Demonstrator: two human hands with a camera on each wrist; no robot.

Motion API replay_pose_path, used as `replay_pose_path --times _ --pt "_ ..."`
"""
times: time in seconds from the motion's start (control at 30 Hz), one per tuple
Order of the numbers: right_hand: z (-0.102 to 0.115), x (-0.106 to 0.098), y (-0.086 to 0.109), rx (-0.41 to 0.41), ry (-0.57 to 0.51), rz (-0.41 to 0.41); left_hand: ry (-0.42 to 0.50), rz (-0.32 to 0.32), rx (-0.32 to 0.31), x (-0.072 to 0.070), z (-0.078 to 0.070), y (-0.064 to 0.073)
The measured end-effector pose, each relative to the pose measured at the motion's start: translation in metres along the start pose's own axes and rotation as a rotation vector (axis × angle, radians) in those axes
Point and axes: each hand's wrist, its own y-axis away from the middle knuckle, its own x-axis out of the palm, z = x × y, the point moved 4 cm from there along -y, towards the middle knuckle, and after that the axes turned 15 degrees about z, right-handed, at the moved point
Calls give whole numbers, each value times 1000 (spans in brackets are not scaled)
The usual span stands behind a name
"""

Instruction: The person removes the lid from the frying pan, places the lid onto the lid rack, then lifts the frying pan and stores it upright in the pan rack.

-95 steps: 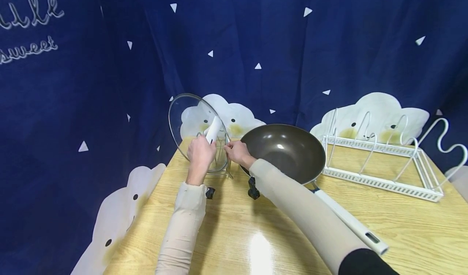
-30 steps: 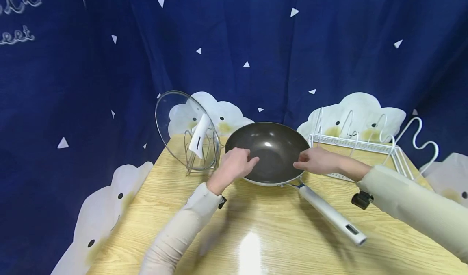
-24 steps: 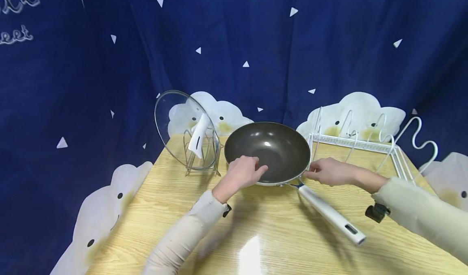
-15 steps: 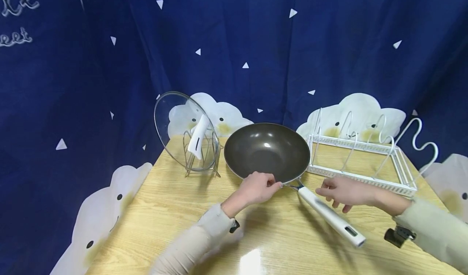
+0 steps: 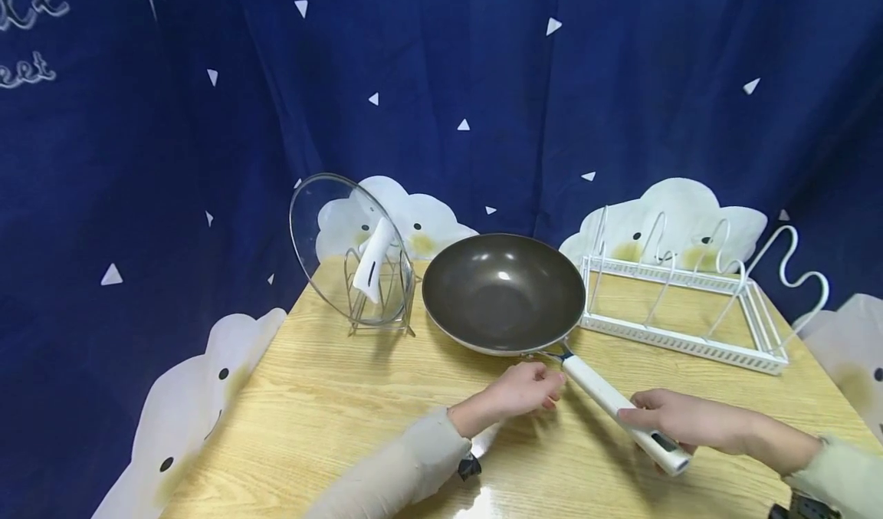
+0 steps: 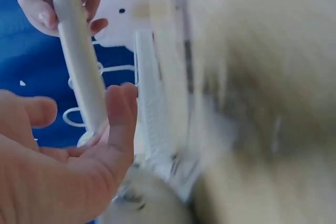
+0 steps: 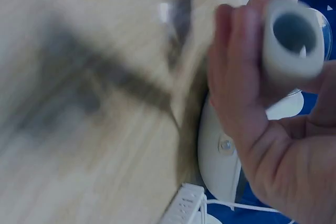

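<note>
A dark wok (image 5: 503, 289) with a white handle (image 5: 600, 385) sits mid-table, its handle slanting toward the near right. My right hand (image 5: 690, 419) holds that handle near its end, thumb on top and fingers underneath. In the right wrist view, the handle's hollow end (image 7: 294, 38) shows between thumb and fingers. My left hand (image 5: 524, 390) is just left of the handle's base, below the wok's rim. Its fingers are loosely bent in the left wrist view and hold nothing; whether they touch the handle, I cannot tell.
At the left, a glass lid (image 5: 324, 274) with a white knob handle (image 5: 375, 262) leans upright in a small wire rack (image 5: 355, 308). A white rack (image 5: 683, 340) with wavy dividers stands right of the wok. Behind the wooden table (image 5: 331, 396) hangs a blue curtain (image 5: 441, 67).
Both hands left the lid and its wire rack, then passed over the wok toward the near side. My right hand has now taken the wok's handle; the left has come close beside it.
</note>
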Motion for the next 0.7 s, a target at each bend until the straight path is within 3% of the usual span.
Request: replay_pose_path --times 0.13,0.27,0.53,0.7 --pt "-7 8 1 -69 -130 54 309 22 -6 15 9 -16" --pt "-9 11 2 -85 -142 36 510 27 -22 24 15 -31" --pt "-11 16 0 -87 -202 18 717 60 -27 36 16 -48" --pt "-10 18 -1 -85 -208 4 877 14 -22 41 14 -58"
